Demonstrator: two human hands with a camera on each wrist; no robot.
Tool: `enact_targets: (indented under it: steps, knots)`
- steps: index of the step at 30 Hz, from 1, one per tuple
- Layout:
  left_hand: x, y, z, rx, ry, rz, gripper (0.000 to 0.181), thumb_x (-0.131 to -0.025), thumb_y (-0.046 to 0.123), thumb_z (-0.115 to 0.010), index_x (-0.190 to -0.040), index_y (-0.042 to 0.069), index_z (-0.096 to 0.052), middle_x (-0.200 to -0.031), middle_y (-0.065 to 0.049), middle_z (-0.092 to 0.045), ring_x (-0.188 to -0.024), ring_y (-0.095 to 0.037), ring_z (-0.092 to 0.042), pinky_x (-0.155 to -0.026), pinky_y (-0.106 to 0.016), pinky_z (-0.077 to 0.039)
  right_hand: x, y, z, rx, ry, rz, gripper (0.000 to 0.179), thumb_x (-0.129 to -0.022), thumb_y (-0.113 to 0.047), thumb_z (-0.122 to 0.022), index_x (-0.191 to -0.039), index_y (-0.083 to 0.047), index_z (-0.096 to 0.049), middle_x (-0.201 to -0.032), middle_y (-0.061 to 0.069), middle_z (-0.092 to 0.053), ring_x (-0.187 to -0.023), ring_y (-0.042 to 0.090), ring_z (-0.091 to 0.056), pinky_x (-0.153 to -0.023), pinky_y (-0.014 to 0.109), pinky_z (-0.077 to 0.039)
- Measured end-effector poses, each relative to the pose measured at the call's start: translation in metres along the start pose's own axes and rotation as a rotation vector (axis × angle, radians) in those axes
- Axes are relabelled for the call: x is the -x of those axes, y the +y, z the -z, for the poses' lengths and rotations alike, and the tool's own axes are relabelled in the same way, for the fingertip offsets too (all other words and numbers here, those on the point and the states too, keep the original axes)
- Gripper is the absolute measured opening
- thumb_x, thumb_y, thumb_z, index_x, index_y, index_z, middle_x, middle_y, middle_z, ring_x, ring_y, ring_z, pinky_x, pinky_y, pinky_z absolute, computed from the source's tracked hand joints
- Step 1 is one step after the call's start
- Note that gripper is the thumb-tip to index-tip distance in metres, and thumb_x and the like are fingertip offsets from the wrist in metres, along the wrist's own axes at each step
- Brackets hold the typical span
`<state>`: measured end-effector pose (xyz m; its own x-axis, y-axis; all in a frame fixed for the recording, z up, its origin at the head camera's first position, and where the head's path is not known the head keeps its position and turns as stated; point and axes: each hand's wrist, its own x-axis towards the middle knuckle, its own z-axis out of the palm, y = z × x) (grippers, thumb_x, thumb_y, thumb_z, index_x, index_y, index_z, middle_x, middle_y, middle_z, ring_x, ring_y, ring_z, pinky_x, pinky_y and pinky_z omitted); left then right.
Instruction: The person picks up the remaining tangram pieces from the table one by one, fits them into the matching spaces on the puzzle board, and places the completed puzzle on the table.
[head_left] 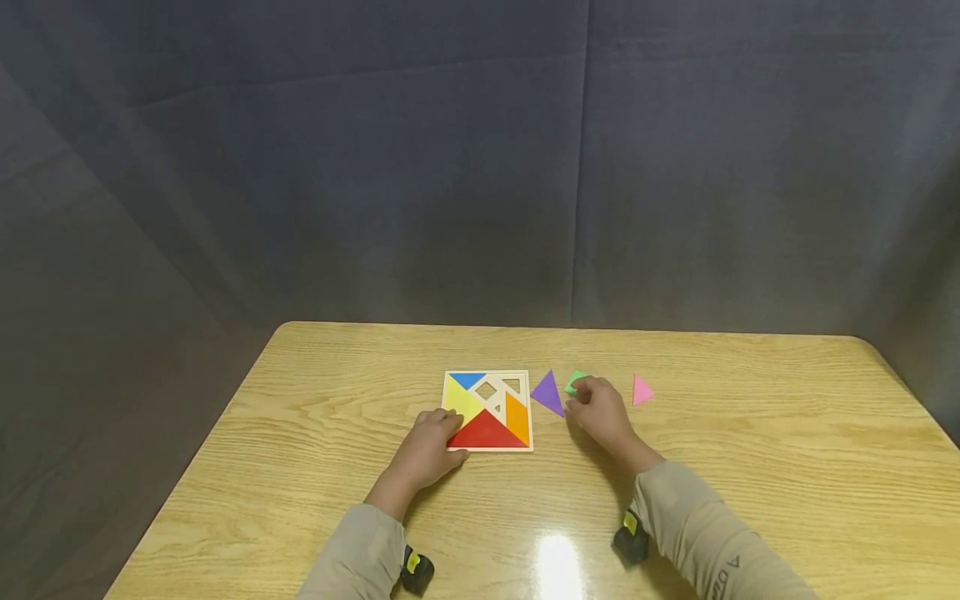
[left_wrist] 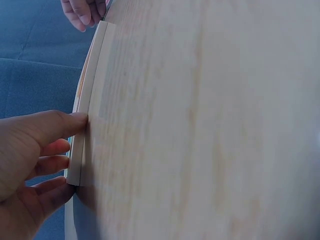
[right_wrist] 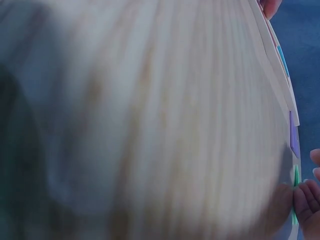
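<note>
Green piece at the fingertips, three spaces waiting in the board

From where I sit, the step in hand looks like collecting the green piece point(head_left: 577, 377) for the puzzle board point(head_left: 487, 451). My right grip point(head_left: 600, 412) is over it, narrow, fingers curled and the fingertips right at the piece. The right wrist view shows green against those fingers, but I cannot tell whether they have actually pinched it or only touch it. My left grip point(head_left: 429, 447) holds the board's near-left corner, thumb along the near edge and fingers over the left side, so I judge the frame is steadied.

The board lies flat on the counter point(head_left: 315, 400). Seated in it I count the blue triangle point(head_left: 467, 380), the yellow triangle point(head_left: 459, 400), the red triangle point(head_left: 487, 432) and the orange parallelogram point(head_left: 517, 419). Outside it, to its right, come the purple triangle point(head_left: 549, 395), just beside the frame, then the green piece, and the pink triangle point(head_left: 642, 390) farthest out.

Next, as I read it, I would want a firm pinch, then a lift high enough to carry green over purple without nudging it. Much of green's outline is covered by my fingers; if it is the square, the space around the diamond-shaped opening point(head_left: 486, 390) should suit it. That calls for turning its corners to match before pressing it down, with the left grip holding firm.
</note>
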<state>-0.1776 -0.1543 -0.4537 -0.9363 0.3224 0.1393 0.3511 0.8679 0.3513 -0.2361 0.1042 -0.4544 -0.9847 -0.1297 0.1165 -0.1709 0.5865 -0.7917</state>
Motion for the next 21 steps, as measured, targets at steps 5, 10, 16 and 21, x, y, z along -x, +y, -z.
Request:
enact_targets:
  steps: [5, 10, 16, 21]
  knots:
    - [0.001, 0.000, 0.000, 0.000, -0.003, 0.005, 0.046, -0.073, 0.022, -0.066, -0.112, -0.001, -0.055, -0.113, -0.016, -0.051, -0.103, -0.030, -0.043, -0.088, -0.036, -0.036, 0.001, 0.003, 0.002, -0.012, 0.030, 0.052, 0.026, -0.077, -0.003, -0.059, -0.098, 0.011, -0.054, -0.086, 0.018, -0.051, -0.078, 0.028, -0.050, -0.067, 0.033, -0.046]
    - [0.002, 0.000, 0.000, 0.008, 0.000, 0.005, 0.046, -0.073, 0.022, -0.066, -0.112, -0.001, -0.055, -0.113, -0.016, -0.051, -0.103, -0.030, -0.043, -0.089, -0.036, -0.036, 0.000, 0.007, 0.002, 0.000, 0.034, 0.055, 0.027, -0.077, -0.005, -0.059, -0.099, 0.011, -0.053, -0.087, 0.018, -0.050, -0.078, 0.027, -0.050, -0.067, 0.034, -0.045]
    - [0.002, -0.001, 0.001, 0.010, 0.001, 0.009, 0.046, -0.073, 0.023, -0.066, -0.112, -0.001, -0.055, -0.114, -0.016, -0.051, -0.104, -0.030, -0.042, -0.089, -0.036, -0.035, -0.006, 0.009, 0.004, 0.062, 0.054, 0.013, 0.031, -0.076, -0.001, -0.058, -0.103, 0.012, -0.052, -0.091, 0.021, -0.049, -0.082, 0.029, -0.047, -0.071, 0.038, -0.043]
    - [0.001, 0.000, 0.002, 0.028, -0.004, 0.013, 0.046, -0.074, 0.022, -0.065, -0.112, -0.001, -0.054, -0.115, -0.016, -0.050, -0.106, -0.030, -0.041, -0.090, -0.036, -0.034, -0.010, 0.012, 0.005, 0.095, 0.085, 0.014, 0.034, -0.074, -0.001, -0.060, -0.104, 0.013, -0.051, -0.093, 0.023, -0.048, -0.084, 0.030, -0.044, -0.072, 0.039, -0.041]
